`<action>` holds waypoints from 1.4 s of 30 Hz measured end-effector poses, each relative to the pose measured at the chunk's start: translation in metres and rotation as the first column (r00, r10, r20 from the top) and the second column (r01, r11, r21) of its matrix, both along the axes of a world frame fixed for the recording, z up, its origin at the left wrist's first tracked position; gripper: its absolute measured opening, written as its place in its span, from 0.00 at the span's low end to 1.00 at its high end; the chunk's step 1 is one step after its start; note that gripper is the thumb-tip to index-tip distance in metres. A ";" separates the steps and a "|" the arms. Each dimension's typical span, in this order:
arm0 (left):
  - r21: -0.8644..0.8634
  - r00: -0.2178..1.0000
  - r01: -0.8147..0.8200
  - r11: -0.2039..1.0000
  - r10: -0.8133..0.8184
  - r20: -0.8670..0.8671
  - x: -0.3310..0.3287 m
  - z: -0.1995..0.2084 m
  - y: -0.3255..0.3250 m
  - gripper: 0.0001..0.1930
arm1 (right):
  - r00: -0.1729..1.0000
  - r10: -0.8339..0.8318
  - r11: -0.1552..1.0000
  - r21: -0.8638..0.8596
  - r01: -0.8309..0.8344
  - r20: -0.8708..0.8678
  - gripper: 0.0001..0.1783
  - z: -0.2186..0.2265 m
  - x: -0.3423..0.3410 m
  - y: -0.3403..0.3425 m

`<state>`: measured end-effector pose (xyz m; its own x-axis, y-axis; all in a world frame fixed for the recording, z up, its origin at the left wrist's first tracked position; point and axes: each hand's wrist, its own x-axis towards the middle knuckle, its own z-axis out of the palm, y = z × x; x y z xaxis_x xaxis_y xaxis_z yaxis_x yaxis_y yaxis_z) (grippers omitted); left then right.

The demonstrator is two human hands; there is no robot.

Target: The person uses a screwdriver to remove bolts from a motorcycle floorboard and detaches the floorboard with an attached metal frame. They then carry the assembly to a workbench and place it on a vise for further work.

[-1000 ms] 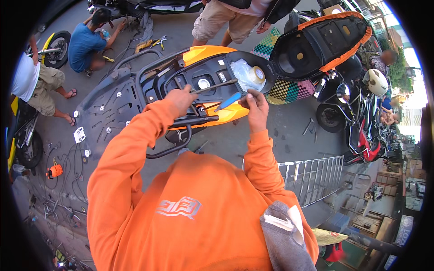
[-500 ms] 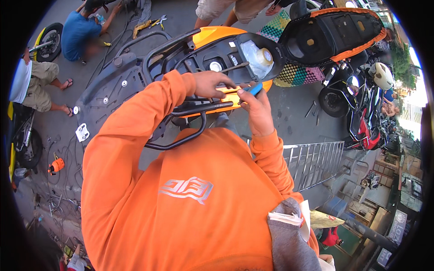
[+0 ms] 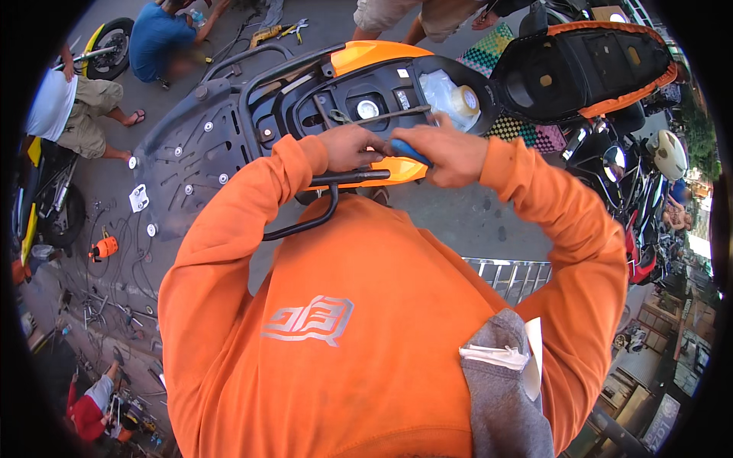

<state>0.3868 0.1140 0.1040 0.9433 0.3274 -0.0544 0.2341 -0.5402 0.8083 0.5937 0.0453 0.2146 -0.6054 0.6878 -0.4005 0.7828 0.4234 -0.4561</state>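
In front of me is a motorbike with orange-yellow side panels (image 3: 382, 56) and its black under-seat storage tray (image 3: 347, 103) exposed. My right hand (image 3: 452, 155) is wrapped round a blue-handled tool (image 3: 411, 151), which points left; its far end is hidden at my left fingers. Close beside it, my left hand (image 3: 347, 147) has its fingers pinched together over the near panel (image 3: 401, 169). What they hold, if anything, cannot be made out. A thin bar (image 3: 382, 117) lies across the tray. Farther right in it sits a clear plastic bag (image 3: 443, 95) with a roll of tape (image 3: 464, 99).
A black rear rack (image 3: 191, 153) and tubular grab rail (image 3: 324, 210) extend left. The detached or raised seat (image 3: 584, 69) is upside down at right. A metal ladder (image 3: 511, 278) lies behind my right arm. Other people (image 3: 156, 38) and motorbikes surround the spot; a yellow drill (image 3: 265, 35) lies on the ground.
My right hand has swung up and over, with the forearm now coming in from the right. The blue handle has turned to point left toward my left fingers. The view has shifted slightly.
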 end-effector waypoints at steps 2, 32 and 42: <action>0.115 0.998 -0.006 0.993 0.013 -0.060 0.002 0.001 -0.005 0.12 | 0.879 0.449 0.853 0.217 -0.475 0.160 0.20 0.002 0.005 0.025; -0.003 0.923 -0.358 0.934 0.354 0.151 0.004 -0.028 -0.040 0.10 | 0.712 0.691 0.665 0.278 -0.693 0.124 0.22 0.003 -0.035 0.040; 0.070 0.818 -0.566 0.821 0.549 0.175 0.013 -0.028 -0.050 0.14 | -0.074 -0.722 0.554 -0.638 0.534 -0.688 0.38 -0.067 -0.042 -0.045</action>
